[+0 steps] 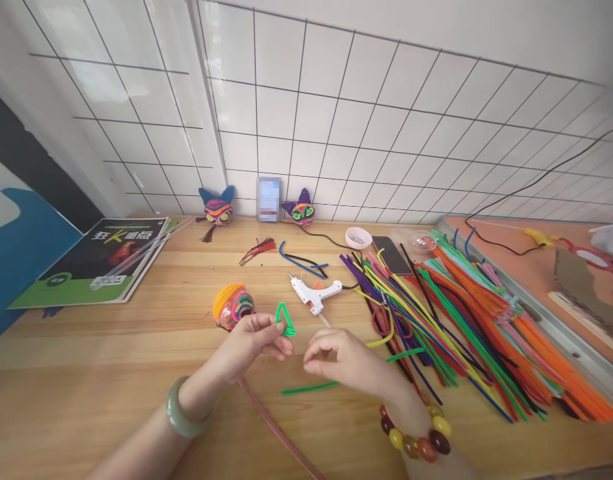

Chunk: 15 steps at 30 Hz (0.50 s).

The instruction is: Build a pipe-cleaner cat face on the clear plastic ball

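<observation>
My left hand (259, 340) is closed in a pinch on a green pipe cleaner (283, 319) bent into a small triangle. Just to its right, my right hand (336, 360) has its thumb and fingers curled together, with nothing visible in them. Under the right hand a straight green pipe cleaner (306, 388) lies on the table, partly hidden. Behind my left hand sits a rounded ornament (230, 303) wrapped in orange, with pink and blue coils; the hand covers its lower edge. Farther back lies a white hot glue gun (314, 291) with a glue stick in it.
Many coloured pipe cleaners (466, 320) spread over the right side. A pink bowl (359, 237) and a dark phone (390, 255) are behind them. Two cat-like masks (217, 208) and a phone (269, 200) lean on the tiled wall. Books (96, 257) lie at left.
</observation>
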Available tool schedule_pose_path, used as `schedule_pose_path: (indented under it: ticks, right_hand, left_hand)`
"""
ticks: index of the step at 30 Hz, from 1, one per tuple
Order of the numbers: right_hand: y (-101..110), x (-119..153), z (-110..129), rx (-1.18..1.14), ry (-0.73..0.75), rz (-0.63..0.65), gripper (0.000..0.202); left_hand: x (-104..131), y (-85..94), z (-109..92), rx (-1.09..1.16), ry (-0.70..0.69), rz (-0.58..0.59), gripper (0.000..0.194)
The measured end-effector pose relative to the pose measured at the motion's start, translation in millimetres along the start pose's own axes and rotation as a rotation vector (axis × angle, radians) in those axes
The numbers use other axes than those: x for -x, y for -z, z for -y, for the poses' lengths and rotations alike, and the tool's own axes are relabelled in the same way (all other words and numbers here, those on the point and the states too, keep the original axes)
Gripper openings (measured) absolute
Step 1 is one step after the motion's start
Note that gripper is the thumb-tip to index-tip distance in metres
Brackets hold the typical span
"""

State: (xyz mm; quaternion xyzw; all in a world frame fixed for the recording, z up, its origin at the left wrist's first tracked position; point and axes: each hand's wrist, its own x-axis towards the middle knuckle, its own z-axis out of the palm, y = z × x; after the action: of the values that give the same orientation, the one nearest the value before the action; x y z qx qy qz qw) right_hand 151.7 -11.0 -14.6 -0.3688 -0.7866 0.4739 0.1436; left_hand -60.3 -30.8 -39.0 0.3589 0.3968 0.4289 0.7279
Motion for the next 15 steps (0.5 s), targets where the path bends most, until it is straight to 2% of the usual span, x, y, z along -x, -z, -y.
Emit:
schedule_pose_path:
  ticks: [2, 4, 9, 15]
  right_hand:
    - [-3.7, -2.7, 1.8, -0.082, -0.032, -0.125, 0.017]
    - [-7.7, -5.4, 3.1, -0.177, -0.048, -0.193, 0.019]
    - [-17.8, -8.1, 4.4, -0.215, -0.065, -0.154, 0.022]
    - [-16.8, -8.7, 4.2, -0.393, -0.097, -0.132, 0.024]
  left_hand:
    - [1.0, -1.7, 0.5, -0.043, 0.019, 0.020, 0.023]
    - [2.0, -4.1, 1.4, -0.111, 0.056, 0.055, 0.025]
    - [3.6, -8.4, 3.6, -0.211, 0.117, 0.180, 0.026]
    - [3.3, -6.1, 3.9, -0.148, 0.103, 0.197, 0.018]
